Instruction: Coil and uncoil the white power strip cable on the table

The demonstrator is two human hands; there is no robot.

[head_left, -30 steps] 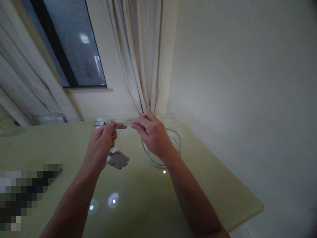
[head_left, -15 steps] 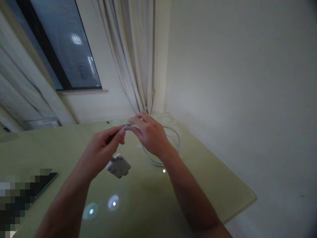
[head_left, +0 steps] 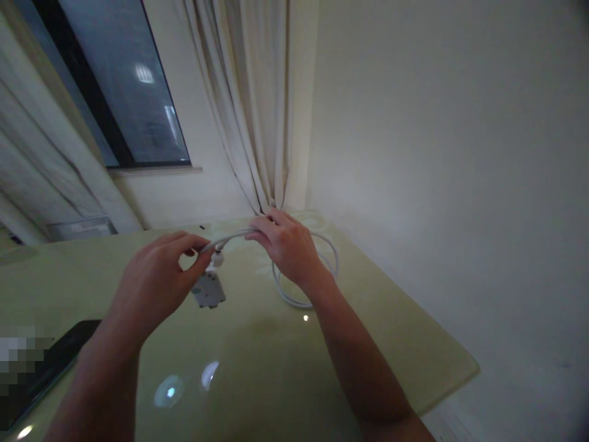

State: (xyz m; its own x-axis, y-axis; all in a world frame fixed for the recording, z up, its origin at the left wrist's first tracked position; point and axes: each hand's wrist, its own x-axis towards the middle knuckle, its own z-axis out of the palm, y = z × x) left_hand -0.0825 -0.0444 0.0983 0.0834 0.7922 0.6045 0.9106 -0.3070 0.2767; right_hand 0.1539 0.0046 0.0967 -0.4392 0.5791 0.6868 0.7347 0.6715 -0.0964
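Note:
A white power cable [head_left: 232, 235] stretches between my two hands above the table. My left hand [head_left: 163, 264] pinches it between thumb and fingers. On the other side, my right hand [head_left: 292, 245] is closed around the cable, which hangs behind that wrist in loose loops [head_left: 337, 261]. A white plug block [head_left: 210, 291] dangles from the cable just right of and below my left thumb, partly covered by that hand. My right fingertips are partly hidden by the back of the hand.
The pale green glossy table [head_left: 257, 374] reflects ceiling lights. A dark flat object [head_left: 57, 356] lies at its left, partly pixelated. A small black piece [head_left: 202, 227] rests near the far edge. Behind are curtains [head_left: 257, 92], a window and a wall [head_left: 437, 153] along the right.
My left hand has moved left, away from my right hand, and a longer stretch of cable shows between them. The plug block has swung left and up. My right hand has shifted slightly right.

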